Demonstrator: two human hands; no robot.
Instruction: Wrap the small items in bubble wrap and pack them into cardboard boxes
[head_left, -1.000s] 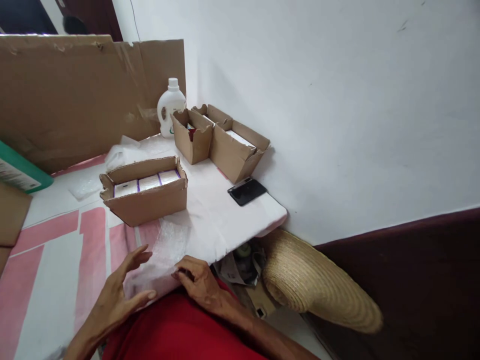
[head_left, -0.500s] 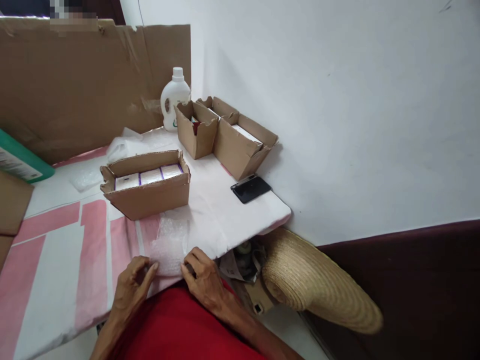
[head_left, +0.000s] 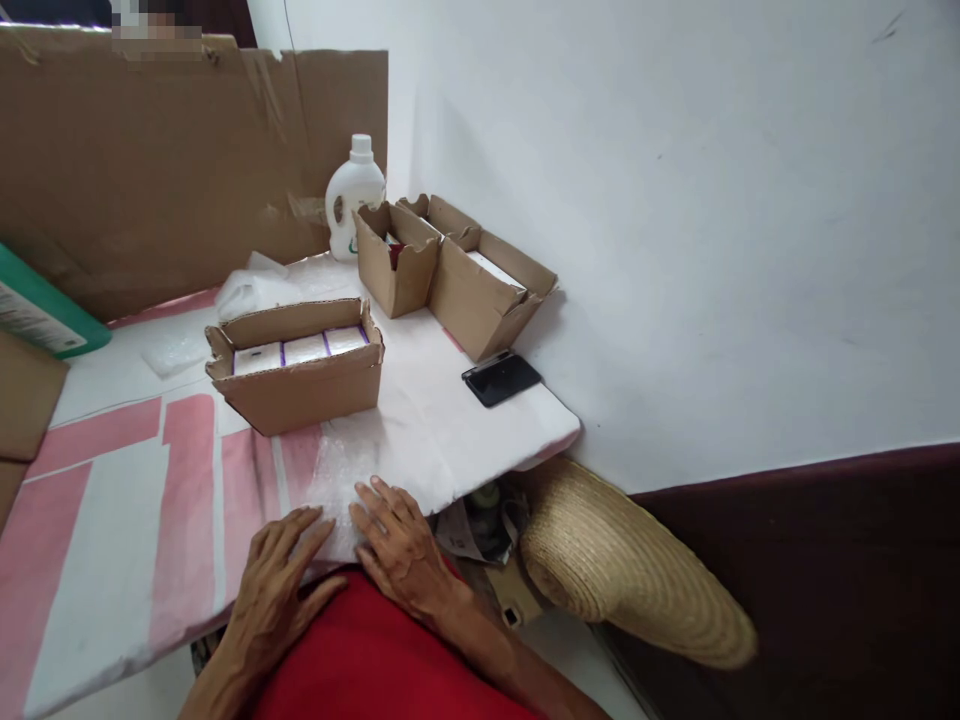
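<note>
A clear piece of bubble wrap [head_left: 341, 500] lies flat at the table's front edge, partly under my fingers. My left hand [head_left: 281, 570] rests at its left side, fingers stretched out and thumb apart. On its right side lies my right hand [head_left: 397, 545], palm down with the fingers spread. Neither hand grips anything. Just beyond the wrap stands an open cardboard box [head_left: 307, 393] holding white packs [head_left: 304, 350] with purple edges in a row.
Several cardboard boxes [head_left: 480, 300] stand by the wall, beside a white jug [head_left: 356, 200]. A black phone [head_left: 502, 380] lies near the table's right edge. A straw hat [head_left: 630, 570] hangs below that corner. A green container [head_left: 52, 310] is at far left.
Both hands have opened from curled fingers at the bubble wrap's edges to outstretched fingers lying flat over it. The boxes and phone stay in place.
</note>
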